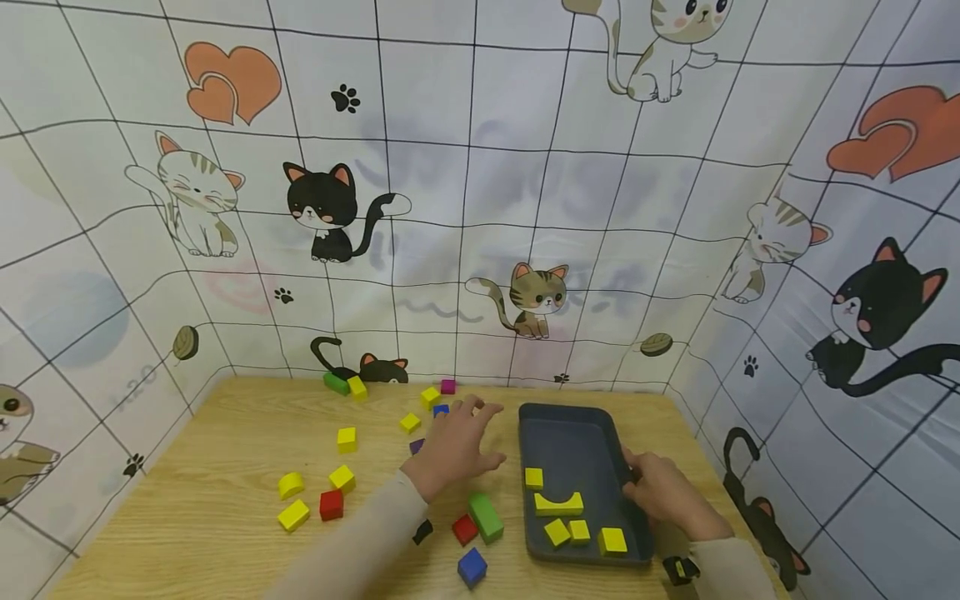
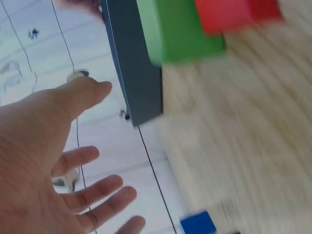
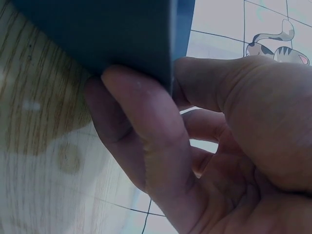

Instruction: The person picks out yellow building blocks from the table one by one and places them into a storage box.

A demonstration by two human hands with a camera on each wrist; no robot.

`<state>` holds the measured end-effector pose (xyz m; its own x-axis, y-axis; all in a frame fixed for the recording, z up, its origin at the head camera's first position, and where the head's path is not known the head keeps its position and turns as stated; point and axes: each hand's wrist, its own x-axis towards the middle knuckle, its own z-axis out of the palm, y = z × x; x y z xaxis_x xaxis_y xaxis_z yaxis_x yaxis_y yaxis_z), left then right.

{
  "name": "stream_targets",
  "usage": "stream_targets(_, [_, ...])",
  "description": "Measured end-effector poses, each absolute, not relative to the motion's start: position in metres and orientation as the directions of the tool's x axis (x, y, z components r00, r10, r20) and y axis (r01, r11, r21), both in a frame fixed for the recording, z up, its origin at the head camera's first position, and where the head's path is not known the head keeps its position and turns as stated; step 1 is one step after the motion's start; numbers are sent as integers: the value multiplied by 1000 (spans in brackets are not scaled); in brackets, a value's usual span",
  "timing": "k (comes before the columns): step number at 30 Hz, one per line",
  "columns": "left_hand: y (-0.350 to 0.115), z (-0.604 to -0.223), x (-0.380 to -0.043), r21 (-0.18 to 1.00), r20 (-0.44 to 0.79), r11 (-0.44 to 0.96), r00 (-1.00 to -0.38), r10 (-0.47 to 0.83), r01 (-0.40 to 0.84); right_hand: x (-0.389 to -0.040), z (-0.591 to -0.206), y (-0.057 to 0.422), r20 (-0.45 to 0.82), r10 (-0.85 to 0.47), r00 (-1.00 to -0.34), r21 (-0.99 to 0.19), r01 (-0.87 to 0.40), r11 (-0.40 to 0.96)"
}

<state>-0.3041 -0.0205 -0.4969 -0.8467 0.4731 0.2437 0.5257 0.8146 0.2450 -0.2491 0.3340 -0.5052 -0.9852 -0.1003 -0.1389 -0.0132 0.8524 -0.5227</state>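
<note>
A dark grey tray (image 1: 573, 442) lies on the table with several yellow blocks in it, among them an arched yellow block (image 1: 558, 504) and a yellow cube (image 1: 612, 541). My right hand (image 1: 670, 493) grips the tray's right side; in the right wrist view its thumb and fingers (image 3: 146, 107) pinch the tray wall (image 3: 122, 34). My left hand (image 1: 459, 442) is over the table left of the tray, holding nothing, its fingers spread and relaxed. Just behind it is a blue block (image 1: 441, 410). Nearer the front lie a green block (image 1: 486, 517) and a red block (image 1: 465, 529).
Yellow blocks (image 1: 347, 439) are scattered on the left of the table, with a red cube (image 1: 332, 504) among them. A green block (image 1: 336, 383) and a magenta cube (image 1: 447, 387) lie at the back edge. At the front is a blue cube (image 1: 472, 567). A cat-print curtain (image 1: 420, 183) hangs around the table.
</note>
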Motion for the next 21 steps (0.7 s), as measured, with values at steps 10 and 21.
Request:
stream_targets(10, [-70,-506,-322,259,211,925,-950,228,279,-249,-507,336,-118,-112,-987,-530,-33,847])
stream_targets(21, [-98,-512,-333,298,141,941,-982,126,163,-249,-506,335,-117,-106,-987,-551,-24,834])
